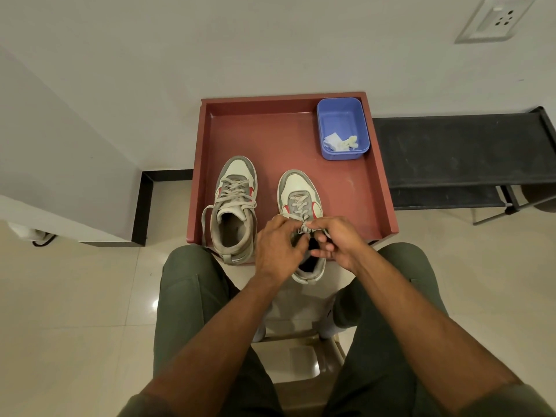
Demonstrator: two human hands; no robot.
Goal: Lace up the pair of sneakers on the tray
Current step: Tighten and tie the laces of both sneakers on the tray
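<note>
Two grey, white and red sneakers stand on a red-brown tray [279, 133], toes pointing away from me. The left sneaker [236, 206] has its laces threaded, and one loose lace end loops down over the tray's near edge. The right sneaker [302, 200] is laced up its front, with its heel hanging over the tray's near edge. My left hand [275, 245] and my right hand [337, 239] meet over its tongue. Both pinch the grey lace [304, 227] near the top eyelets. My hands hide most of the shoe's opening.
A blue plastic tub [343, 127] with small white scraps sits in the tray's far right corner. A black bench [463, 155] stands to the right against the wall. My knees frame a plastic stool [301, 353] below the tray. Tiled floor lies on both sides.
</note>
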